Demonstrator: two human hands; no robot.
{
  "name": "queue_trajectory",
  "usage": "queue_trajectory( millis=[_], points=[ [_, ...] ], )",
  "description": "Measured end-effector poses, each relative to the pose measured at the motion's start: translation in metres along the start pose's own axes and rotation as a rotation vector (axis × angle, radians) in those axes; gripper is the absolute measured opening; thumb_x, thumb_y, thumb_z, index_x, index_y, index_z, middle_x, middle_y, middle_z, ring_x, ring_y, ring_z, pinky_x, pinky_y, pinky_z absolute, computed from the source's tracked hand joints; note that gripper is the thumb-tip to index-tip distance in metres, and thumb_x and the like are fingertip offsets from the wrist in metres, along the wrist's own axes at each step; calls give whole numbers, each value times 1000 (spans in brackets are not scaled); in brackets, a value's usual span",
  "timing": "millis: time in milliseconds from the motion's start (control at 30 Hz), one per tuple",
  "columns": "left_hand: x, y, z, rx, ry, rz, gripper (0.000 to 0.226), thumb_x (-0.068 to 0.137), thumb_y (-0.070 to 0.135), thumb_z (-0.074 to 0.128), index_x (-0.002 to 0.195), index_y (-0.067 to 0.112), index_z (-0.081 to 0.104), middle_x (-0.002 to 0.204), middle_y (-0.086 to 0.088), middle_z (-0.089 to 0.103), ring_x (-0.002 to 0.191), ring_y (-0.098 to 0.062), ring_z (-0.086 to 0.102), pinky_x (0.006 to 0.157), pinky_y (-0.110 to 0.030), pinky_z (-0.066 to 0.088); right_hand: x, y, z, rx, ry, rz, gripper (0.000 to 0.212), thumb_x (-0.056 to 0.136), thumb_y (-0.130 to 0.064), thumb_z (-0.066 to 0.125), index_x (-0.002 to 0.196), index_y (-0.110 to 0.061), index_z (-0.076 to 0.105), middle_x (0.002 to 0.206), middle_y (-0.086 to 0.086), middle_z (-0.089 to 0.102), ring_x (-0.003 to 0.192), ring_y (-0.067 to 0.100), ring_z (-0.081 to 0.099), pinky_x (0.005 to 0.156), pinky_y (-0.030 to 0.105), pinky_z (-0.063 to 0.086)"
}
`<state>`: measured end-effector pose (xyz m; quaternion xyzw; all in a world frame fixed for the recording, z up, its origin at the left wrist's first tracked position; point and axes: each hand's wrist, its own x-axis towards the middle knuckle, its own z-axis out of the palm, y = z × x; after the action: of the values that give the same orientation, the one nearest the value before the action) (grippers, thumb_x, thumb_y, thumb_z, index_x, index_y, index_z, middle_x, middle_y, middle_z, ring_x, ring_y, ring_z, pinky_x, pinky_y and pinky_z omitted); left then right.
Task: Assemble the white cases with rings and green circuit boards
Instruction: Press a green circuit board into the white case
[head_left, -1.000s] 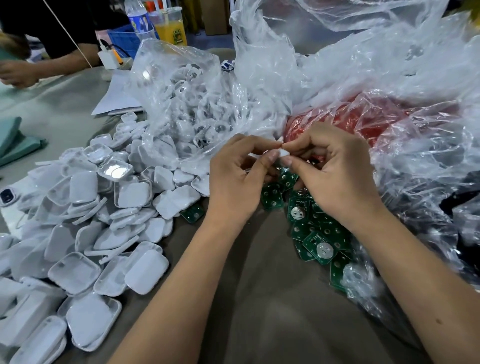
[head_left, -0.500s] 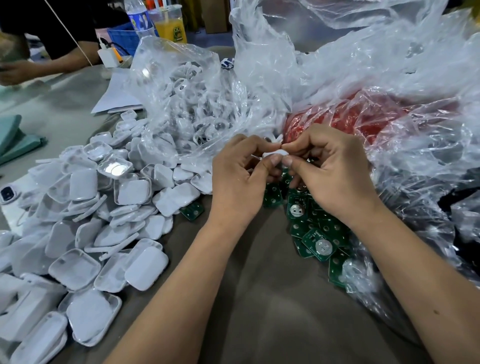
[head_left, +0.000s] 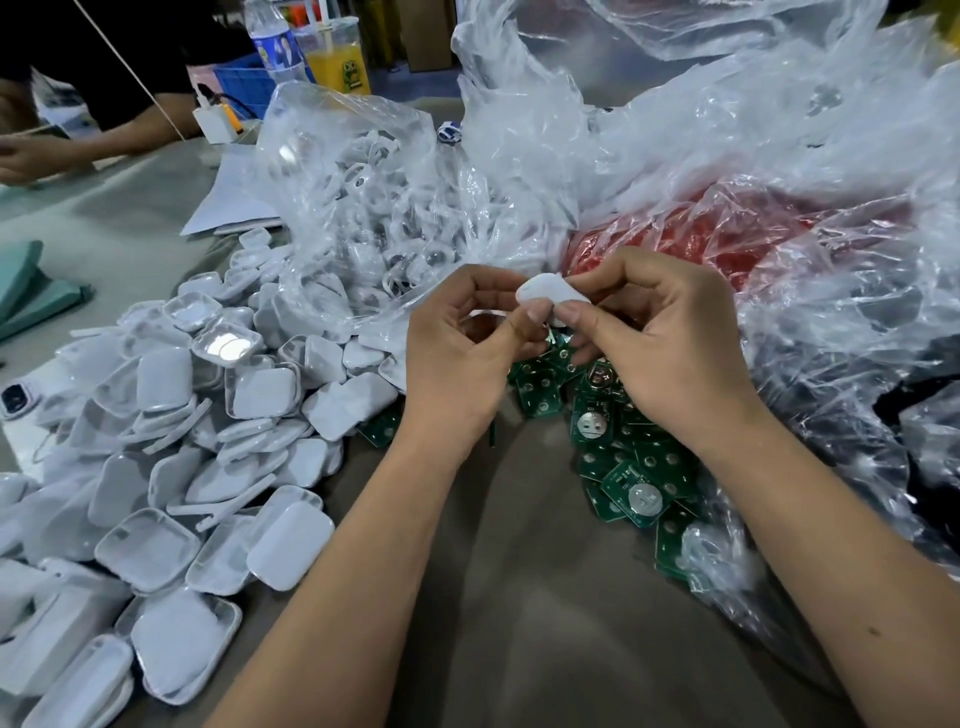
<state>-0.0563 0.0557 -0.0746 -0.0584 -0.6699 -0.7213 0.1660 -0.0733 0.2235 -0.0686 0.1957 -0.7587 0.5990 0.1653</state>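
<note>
Both hands hold one small white case (head_left: 545, 293) above the table's middle. My left hand (head_left: 462, 353) pinches its lower left edge with thumb and fingers, and my right hand (head_left: 660, 343) pinches its right side. Under the hands lies a heap of green circuit boards (head_left: 628, 467), some with round silver cells. A big pile of white case halves (head_left: 171, 452) covers the left of the table. A clear bag of white rings (head_left: 363, 208) stands behind that pile.
Crumpled clear plastic (head_left: 727, 156) over something red (head_left: 727, 234) fills the right and back. Another person's arm (head_left: 78, 145) works at the far left, near a bottle and an orange drink cup (head_left: 340, 57). Grey table cloth (head_left: 519, 597) lies bare between my forearms.
The hands have lifted slightly and turned the white case, so more of its flat face shows between the fingertips. The piles have not moved.
</note>
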Motion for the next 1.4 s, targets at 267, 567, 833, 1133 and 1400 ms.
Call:
queue_trajectory(
  millis=[267,567,833,1133,1400],
  points=[
    [-3,4,-2,93,72,125,19,80,4,85,77,15,70,72,-11,75,60,-26,72,61,-40,62,-1,2,-1,75,-29,-10,11,88,-5,80,93,-3,72,85,2,79,60,20,76,57,43,64],
    [-3,-1,-1,329,124,309,14,78,11,88,82,9,75,82,-1,76,74,-21,75,66,-46,62,3,7,1,158,-45,-39,25,83,-3,83,94,-23,72,101,-1,78,95,18,78,82,35,64],
    [-2,13,1,-416,-69,-453,26,103,15,56,108,-9,66,90,-23,74,74,-29,75,66,-32,63,6,11,-1,-2,122,-198,27,82,16,74,88,-10,71,103,4,73,100,18,75,84,33,63],
    [-3,4,4,-177,-51,-266,15,101,3,59,104,-6,70,81,-15,76,67,-18,74,63,-23,60,6,6,1,176,59,29,21,95,-3,64,107,-16,75,108,0,78,104,18,75,90,37,61],
    [-1,2,4,-77,-13,-53,16,93,-2,69,96,12,77,88,-10,78,79,-21,74,79,-33,63,6,1,0,394,-43,225,23,81,-10,81,99,-24,79,102,6,80,96,19,75,79,26,61]
  ],
)
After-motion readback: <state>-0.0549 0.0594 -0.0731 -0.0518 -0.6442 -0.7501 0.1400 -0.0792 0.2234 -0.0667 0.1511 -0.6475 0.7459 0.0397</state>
